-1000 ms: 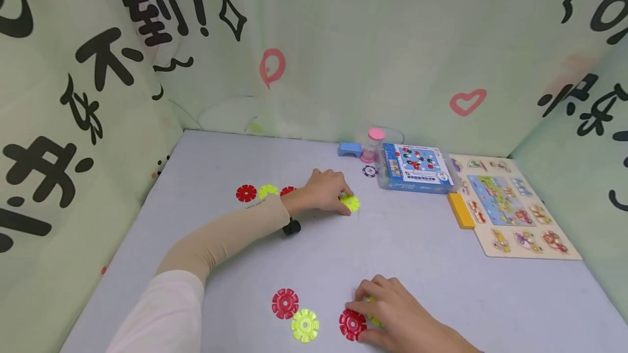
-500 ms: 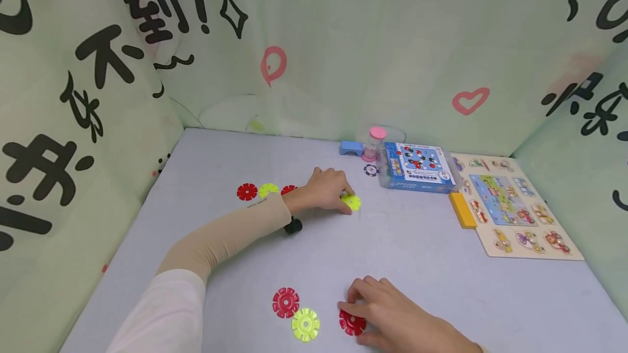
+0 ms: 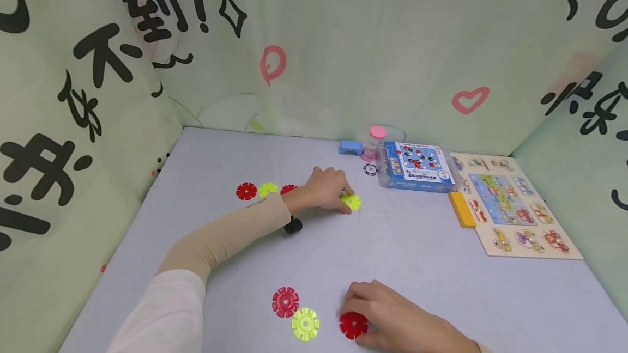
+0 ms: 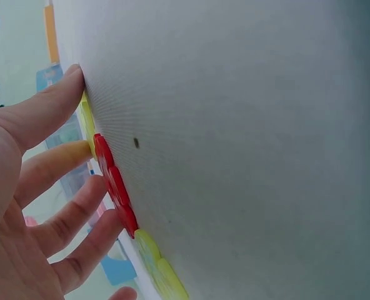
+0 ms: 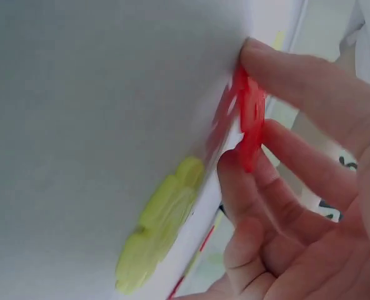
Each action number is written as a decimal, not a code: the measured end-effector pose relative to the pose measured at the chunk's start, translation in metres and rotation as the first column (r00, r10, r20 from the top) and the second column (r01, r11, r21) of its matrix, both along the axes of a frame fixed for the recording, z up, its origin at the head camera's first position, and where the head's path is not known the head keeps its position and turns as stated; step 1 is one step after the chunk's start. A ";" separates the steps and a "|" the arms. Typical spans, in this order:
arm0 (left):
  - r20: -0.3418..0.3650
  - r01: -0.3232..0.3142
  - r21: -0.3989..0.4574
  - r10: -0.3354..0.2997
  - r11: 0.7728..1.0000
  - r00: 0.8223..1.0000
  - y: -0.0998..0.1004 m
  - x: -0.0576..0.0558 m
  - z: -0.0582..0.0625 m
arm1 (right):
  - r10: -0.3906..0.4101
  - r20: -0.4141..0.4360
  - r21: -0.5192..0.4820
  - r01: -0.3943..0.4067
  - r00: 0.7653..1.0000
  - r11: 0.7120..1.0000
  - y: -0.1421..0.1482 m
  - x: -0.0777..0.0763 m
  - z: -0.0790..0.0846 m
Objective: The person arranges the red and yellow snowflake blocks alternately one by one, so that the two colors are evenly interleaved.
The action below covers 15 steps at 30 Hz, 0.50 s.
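Observation:
In the head view my left hand (image 3: 324,188) reaches to the far middle of the table. Its thumb and index finger pinch a yellow-green notched plastic disc (image 3: 351,202) by its edges. Left of it runs a row with a red disc (image 3: 246,191), a yellow-green disc (image 3: 267,190) and another red disc (image 3: 288,189), partly covered by the hand. Near the front, my right hand (image 3: 392,315) holds a red notched disc (image 3: 354,325) between thumb and fingers, raised over the table in the right wrist view. A yellow-green disc (image 5: 160,225) lies flat close by there.
Another red disc (image 3: 285,302) and yellow-green disc (image 3: 306,324) lie left of my right hand. Farther back are a blue block (image 3: 350,147), a pink-lidded jar (image 3: 374,143), a boxed set (image 3: 417,168), a yellow block (image 3: 462,210) and a wooden puzzle board (image 3: 527,241).
My right hand has shifted slightly left, covering the yellow-green disc seen beside it earlier. The red disc it holds now shows a brighter, smoother face. My left hand stays put.

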<state>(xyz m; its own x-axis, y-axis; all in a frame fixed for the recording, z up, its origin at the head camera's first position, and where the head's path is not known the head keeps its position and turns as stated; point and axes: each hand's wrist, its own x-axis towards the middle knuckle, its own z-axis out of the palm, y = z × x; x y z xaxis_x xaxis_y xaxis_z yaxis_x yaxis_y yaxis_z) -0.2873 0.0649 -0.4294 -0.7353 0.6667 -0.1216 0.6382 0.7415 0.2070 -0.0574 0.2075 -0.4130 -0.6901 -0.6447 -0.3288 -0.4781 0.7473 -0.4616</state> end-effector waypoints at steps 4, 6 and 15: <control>-0.013 0.000 -0.016 0.000 1.000 1.000 -0.001 0.000 0.000 | 0.024 -0.021 0.006 -0.024 0.999 1.000 -0.001 -0.001 0.001; -0.021 0.000 -0.021 -0.001 1.000 1.000 -0.001 0.000 0.000 | 0.053 -0.071 0.003 -0.053 0.996 0.999 -0.002 -0.004 0.001; 0.004 0.007 0.021 -0.007 1.000 1.000 -0.001 -0.001 -0.002 | -0.115 -0.280 -0.051 0.105 0.953 0.993 0.031 -0.087 0.015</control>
